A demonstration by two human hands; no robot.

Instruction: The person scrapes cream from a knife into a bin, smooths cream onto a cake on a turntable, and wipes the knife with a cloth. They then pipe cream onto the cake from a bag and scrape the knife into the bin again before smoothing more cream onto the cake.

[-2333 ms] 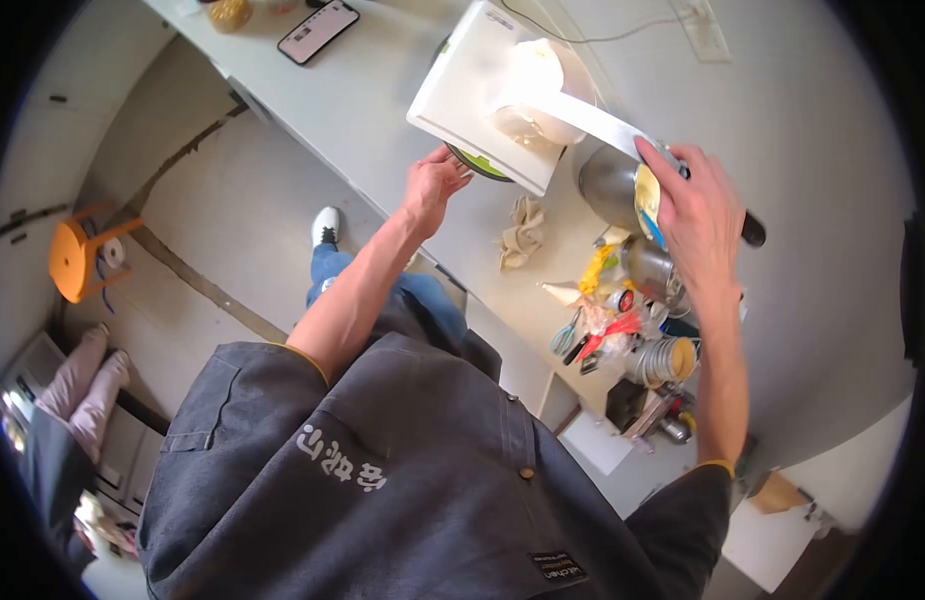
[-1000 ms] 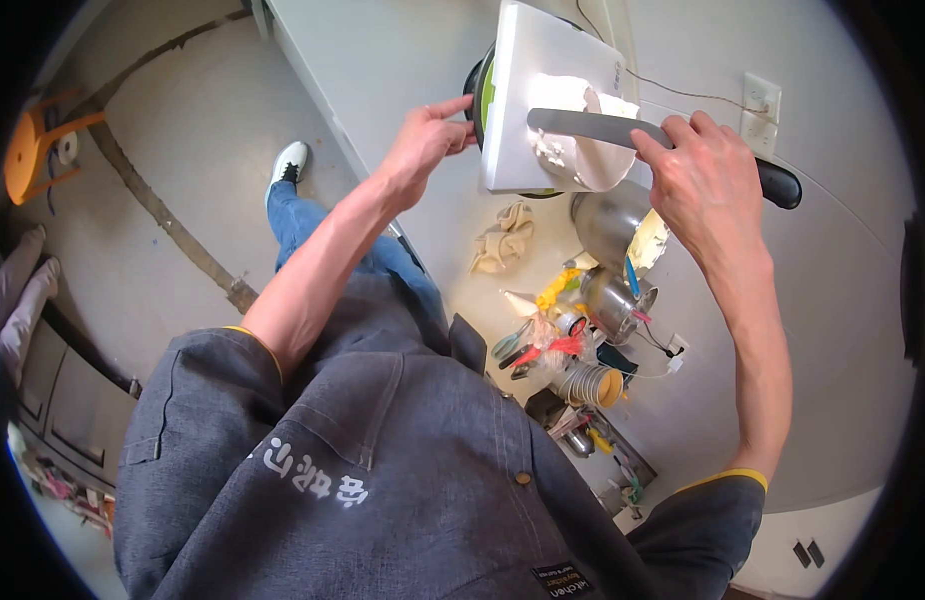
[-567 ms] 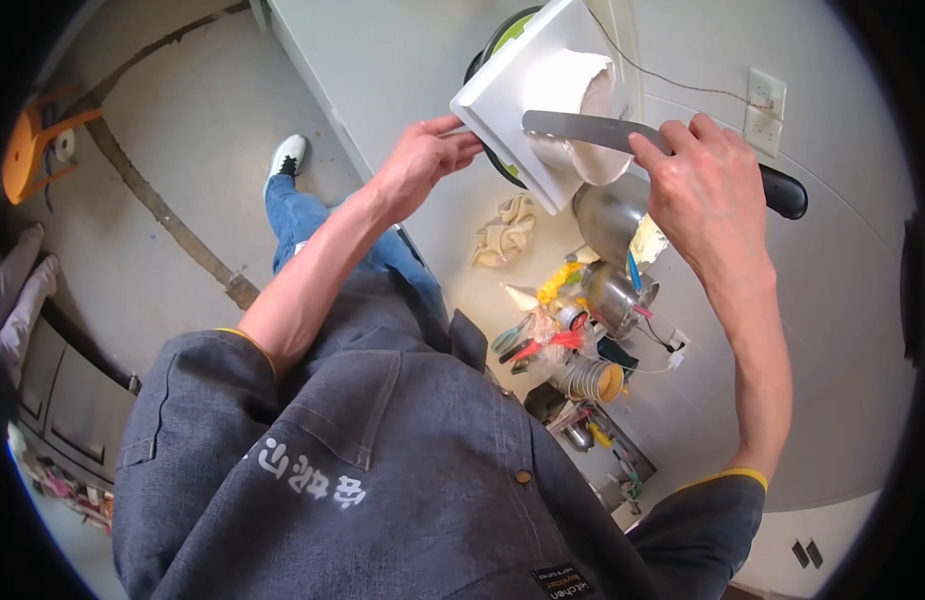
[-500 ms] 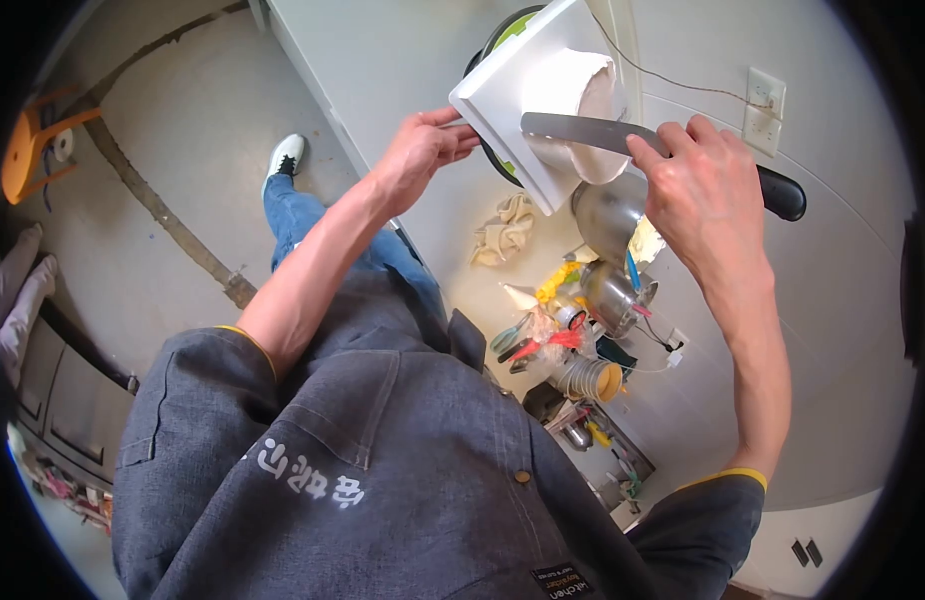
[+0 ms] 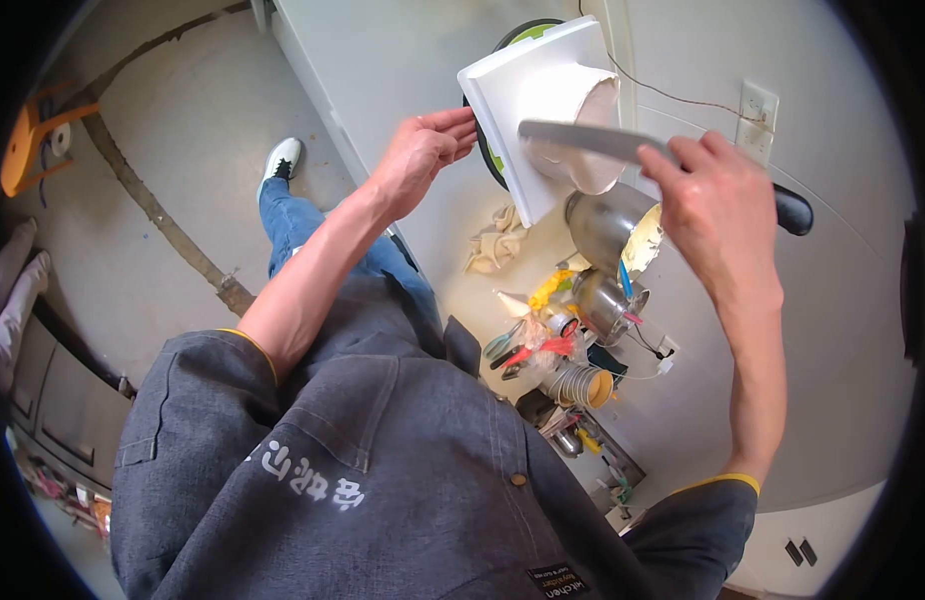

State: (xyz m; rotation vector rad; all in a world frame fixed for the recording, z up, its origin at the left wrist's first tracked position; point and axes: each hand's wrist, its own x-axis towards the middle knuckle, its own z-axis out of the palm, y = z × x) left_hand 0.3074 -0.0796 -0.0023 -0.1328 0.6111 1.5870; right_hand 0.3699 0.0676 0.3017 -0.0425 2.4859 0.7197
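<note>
A white cream-covered cake (image 5: 575, 100) stands on a square white board (image 5: 513, 75), which rests on a black and green turntable (image 5: 491, 165). My right hand (image 5: 718, 215) is closed on an icing spatula (image 5: 583, 138) with a black handle and a long metal blade. The blade lies across the cake's side, its tip close to the board. My left hand (image 5: 428, 155) has its fingers stretched out, with the tips at the turntable's rim beside the board. Nothing shows in that hand.
A crumpled beige cloth (image 5: 495, 243) lies near the board. Beyond it are a metal bowl (image 5: 608, 225), a smaller metal container (image 5: 603, 300), piping bags and a stack of paper cups (image 5: 581, 383). A wall outlet (image 5: 758, 115) and an orange stool (image 5: 28, 150) are also in view.
The board and cake have turned a little on the turntable. My right hand has shifted slightly right and down in view, with the spatula still against the cake.
</note>
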